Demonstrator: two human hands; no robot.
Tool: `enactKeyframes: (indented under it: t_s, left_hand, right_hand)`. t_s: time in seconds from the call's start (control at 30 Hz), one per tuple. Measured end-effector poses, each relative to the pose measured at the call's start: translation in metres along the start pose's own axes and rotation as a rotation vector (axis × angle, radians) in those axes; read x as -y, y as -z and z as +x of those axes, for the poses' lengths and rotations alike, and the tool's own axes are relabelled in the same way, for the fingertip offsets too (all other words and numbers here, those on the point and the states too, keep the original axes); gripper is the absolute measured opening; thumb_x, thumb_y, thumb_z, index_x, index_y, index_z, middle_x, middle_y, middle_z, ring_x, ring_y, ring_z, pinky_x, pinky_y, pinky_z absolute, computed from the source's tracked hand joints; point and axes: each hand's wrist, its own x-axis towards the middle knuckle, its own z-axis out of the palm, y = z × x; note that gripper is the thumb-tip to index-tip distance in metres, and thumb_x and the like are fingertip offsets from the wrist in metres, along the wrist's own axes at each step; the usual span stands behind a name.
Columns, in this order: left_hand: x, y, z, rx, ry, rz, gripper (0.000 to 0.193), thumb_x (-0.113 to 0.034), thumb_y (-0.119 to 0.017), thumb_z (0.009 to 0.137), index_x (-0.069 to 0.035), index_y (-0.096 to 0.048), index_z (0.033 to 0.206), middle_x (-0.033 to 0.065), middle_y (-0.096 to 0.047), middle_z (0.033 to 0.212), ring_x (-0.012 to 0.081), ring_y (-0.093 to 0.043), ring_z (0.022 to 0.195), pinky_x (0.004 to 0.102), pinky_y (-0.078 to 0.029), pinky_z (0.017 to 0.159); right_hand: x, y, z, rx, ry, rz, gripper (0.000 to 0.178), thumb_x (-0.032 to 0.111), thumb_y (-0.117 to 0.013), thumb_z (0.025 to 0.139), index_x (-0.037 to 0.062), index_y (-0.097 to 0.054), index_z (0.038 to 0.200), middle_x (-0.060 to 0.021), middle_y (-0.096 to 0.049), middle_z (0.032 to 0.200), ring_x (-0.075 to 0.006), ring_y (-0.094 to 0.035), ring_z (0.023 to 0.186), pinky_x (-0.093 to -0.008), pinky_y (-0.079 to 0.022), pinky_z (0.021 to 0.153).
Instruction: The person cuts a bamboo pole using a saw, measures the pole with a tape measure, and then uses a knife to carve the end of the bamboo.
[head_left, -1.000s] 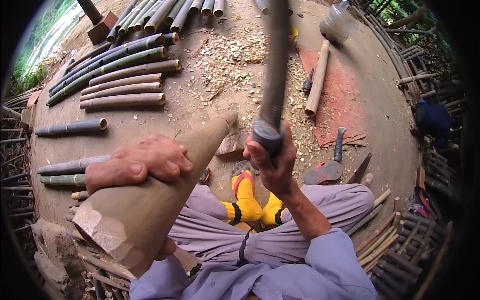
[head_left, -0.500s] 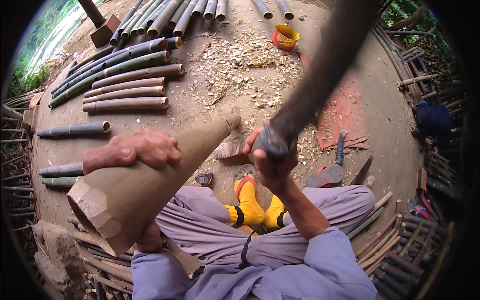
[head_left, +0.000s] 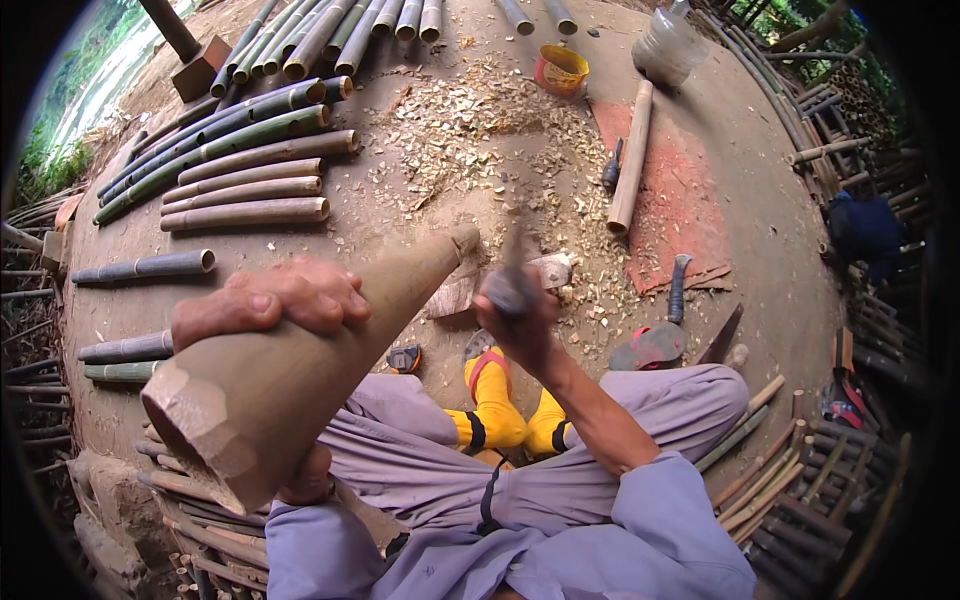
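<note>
My left hand (head_left: 285, 295) wraps over the top of a thick, tapered bamboo piece (head_left: 330, 370). Its wide hollow end, with pale cut facets round the rim, points toward me at the lower left; the narrow end points away, just above a pale wooden block (head_left: 453, 297). My left wrist is partly hidden behind the bamboo. In front of my feet, my right hand (head_left: 525, 330) is closed round the dark handle of a machete (head_left: 513, 292). Its blade points away from me, nearly edge-on and blurred, apart from the bamboo.
Wood chips (head_left: 490, 120) litter the ground ahead. Bamboo tubes (head_left: 245, 205) lie in rows to the left. On the right are a red sheet (head_left: 685, 200), a bamboo length (head_left: 630, 160), a black-handled tool (head_left: 678, 290) and a saw blade (head_left: 722, 335). A yellow-red tub (head_left: 562, 72) stands farther off.
The machete, raised large across the upper right, has swung down and away, uncovering the bamboo length and a clear plastic container. My left hand and its bamboo have barely shifted.
</note>
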Motion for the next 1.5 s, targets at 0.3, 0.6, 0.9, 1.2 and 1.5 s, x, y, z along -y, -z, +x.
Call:
enactKeyframes:
  t_s: [0.3, 0.6, 0.9, 1.2, 1.5]
  left_hand:
    - [0.005, -0.005, -0.010, -0.099, 0.023, 0.053, 0.076, -0.046, -0.078, 0.063, -0.004, -0.041, 0.114, 0.0110, -0.052, 0.091, 0.0260, -0.057, 0.081, 0.0458, -0.046, 0.077]
    - [0.008, -0.013, -0.011, -0.113, 0.033, 0.056, 0.073, -0.051, -0.076, 0.069, -0.005, -0.040, 0.112, 0.0129, -0.052, 0.089, 0.0259, -0.056, 0.080, 0.0446, -0.046, 0.076]
    - [0.012, -0.029, -0.006, -0.145, 0.047, 0.087, 0.070, -0.047, -0.074, 0.070, -0.005, -0.039, 0.114, 0.0116, -0.051, 0.090, 0.0249, -0.055, 0.082, 0.0451, -0.044, 0.078]
    - [0.003, -0.022, -0.022, -0.360, 0.079, 0.159, 0.081, -0.053, -0.078, 0.063, -0.005, -0.041, 0.117, 0.0120, -0.052, 0.094, 0.0269, -0.055, 0.086, 0.0478, -0.044, 0.083]
    - [0.005, -0.037, -0.016, -0.390, 0.037, 0.251, 0.073, -0.048, -0.067, 0.071, 0.000, -0.041, 0.120, 0.0190, -0.054, 0.097, 0.0319, -0.057, 0.088, 0.0516, -0.044, 0.084]
  right_hand:
    - [0.072, 0.011, 0.022, 0.019, -0.091, -0.030, 0.039, 0.032, -0.067, 0.085, 0.0009, -0.051, 0.103, -0.0027, -0.061, 0.071, -0.0077, -0.058, 0.055, -0.0240, -0.048, 0.049]
    - [-0.052, 0.011, -0.017, 0.172, -0.308, -0.415, 0.047, 0.042, -0.064, 0.085, 0.0008, -0.051, 0.104, -0.0115, -0.061, 0.072, -0.0185, -0.062, 0.063, -0.0337, -0.050, 0.056]
    - [-0.018, 0.020, -0.002, 0.214, -0.435, -0.309, 0.049, 0.040, -0.064, 0.084, 0.0005, -0.048, 0.108, -0.0094, -0.064, 0.076, -0.0229, -0.065, 0.069, -0.0292, -0.052, 0.063]
    - [0.034, 0.023, 0.019, 0.025, -0.182, -0.004, 0.045, 0.034, -0.065, 0.086, 0.0010, -0.048, 0.112, -0.0139, -0.064, 0.080, -0.0235, -0.066, 0.071, -0.0333, -0.052, 0.059]
    - [-0.016, 0.002, -0.009, 0.222, -0.394, -0.221, 0.043, 0.038, -0.061, 0.088, -0.0003, -0.047, 0.102, -0.0163, -0.062, 0.074, -0.0274, -0.066, 0.069, -0.0361, -0.051, 0.056]
